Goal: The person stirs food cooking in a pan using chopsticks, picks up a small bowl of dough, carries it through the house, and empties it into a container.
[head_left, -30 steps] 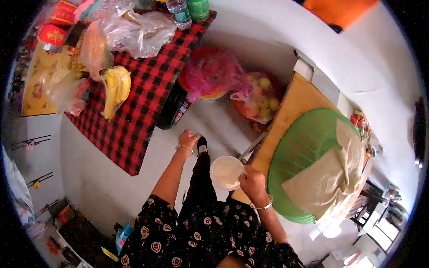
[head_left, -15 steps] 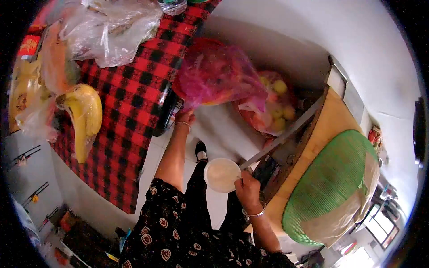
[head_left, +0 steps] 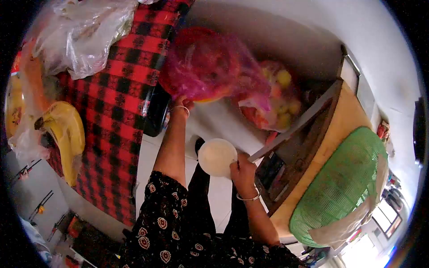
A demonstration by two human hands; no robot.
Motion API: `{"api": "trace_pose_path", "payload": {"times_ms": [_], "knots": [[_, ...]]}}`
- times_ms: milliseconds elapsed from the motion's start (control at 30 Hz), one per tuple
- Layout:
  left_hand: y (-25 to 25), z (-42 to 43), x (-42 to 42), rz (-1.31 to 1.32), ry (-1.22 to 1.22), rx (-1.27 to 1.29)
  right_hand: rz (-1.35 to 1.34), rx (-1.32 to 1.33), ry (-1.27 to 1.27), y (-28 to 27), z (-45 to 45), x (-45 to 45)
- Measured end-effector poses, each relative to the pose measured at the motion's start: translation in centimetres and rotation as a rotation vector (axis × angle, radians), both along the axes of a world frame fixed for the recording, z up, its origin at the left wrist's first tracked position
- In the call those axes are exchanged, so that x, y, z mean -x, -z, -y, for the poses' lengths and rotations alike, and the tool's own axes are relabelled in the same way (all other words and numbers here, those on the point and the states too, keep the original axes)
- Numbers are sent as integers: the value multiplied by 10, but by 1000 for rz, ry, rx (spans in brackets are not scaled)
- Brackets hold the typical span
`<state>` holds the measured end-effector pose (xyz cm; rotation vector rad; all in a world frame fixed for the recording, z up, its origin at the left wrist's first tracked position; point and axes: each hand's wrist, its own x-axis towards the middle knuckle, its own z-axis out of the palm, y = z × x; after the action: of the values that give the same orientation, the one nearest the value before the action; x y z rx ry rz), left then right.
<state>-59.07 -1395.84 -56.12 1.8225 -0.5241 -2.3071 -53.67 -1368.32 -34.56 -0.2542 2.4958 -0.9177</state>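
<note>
Red-and-black checked tablecloth (head_left: 118, 85): yellow bananas (head_left: 71, 134) near left edge. Wooden tabletop (head_left: 343, 120): green mesh dome (head_left: 342, 183) at right edge. Between, gripping white round cup (head_left: 216, 157) with right hand (head_left: 244, 173); left hand (head_left: 182, 102) at lower edge of magenta plastic bag (head_left: 208, 67), grip unclear.

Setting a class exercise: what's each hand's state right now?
Left hand: at the pink bag; open or closed cannot be told.
Right hand: closed, holding the white cup.
</note>
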Motion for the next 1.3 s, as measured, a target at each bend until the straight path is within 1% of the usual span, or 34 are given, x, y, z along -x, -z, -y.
{"api": "trace_pose_path", "payload": {"times_ms": [67,167,233,267,333,367,433,533,633,667,700,733,833,867,933,967,1067,1100,1133,1167,1267,1300], "knots": [[-3,-2,-1,-13,-28,19,-51,36,-7,4,3,7],[-9,-3,-1,-25,13,46,19,12,39,4,7,13],[-4,-3,-2,-11,59,101,-14,10,14,8,7,13],[-1,-4,-2,-46,65,100,-33,7,3,10,6,14],[11,-3,-5,-117,76,96,9,-31,6,8,7,13],[17,-2,-5,-94,79,109,31,-51,9,7,7,12],[14,0,-6,-40,89,142,15,-38,-14,12,6,9],[14,2,-9,-25,150,123,17,-42,-16,18,7,9],[22,3,-9,-81,53,22,45,-43,-13,24,5,6],[25,1,-8,-89,1,33,49,-39,-12,26,4,6],[7,-7,0,-95,-52,43,42,-40,-15,25,5,7],[4,-10,1,-99,-106,53,38,-42,-20,23,6,8],[2,-4,3,-48,-86,5,62,-84,-20,23,8,6],[2,-2,0,-113,-77,-2,75,-104,-18,24,9,6],[-3,0,-3,-244,-57,-17,13,-26,3,28,8,8],[-5,-1,-3,-204,-39,24,-20,11,16,32,9,9],[-70,-11,19,-67,39,135,73,68,184,44,17,11],[-88,-10,25,-4,83,167,67,82,197,47,22,15],[-100,-10,30,55,128,199,58,95,210,52,27,22],[-112,-10,34,45,137,215,49,108,222,56,33,29],[-136,-12,45,32,134,236,37,124,299,98,54,45],[-141,-13,48,41,117,218,81,215,361,103,66,55]]}}
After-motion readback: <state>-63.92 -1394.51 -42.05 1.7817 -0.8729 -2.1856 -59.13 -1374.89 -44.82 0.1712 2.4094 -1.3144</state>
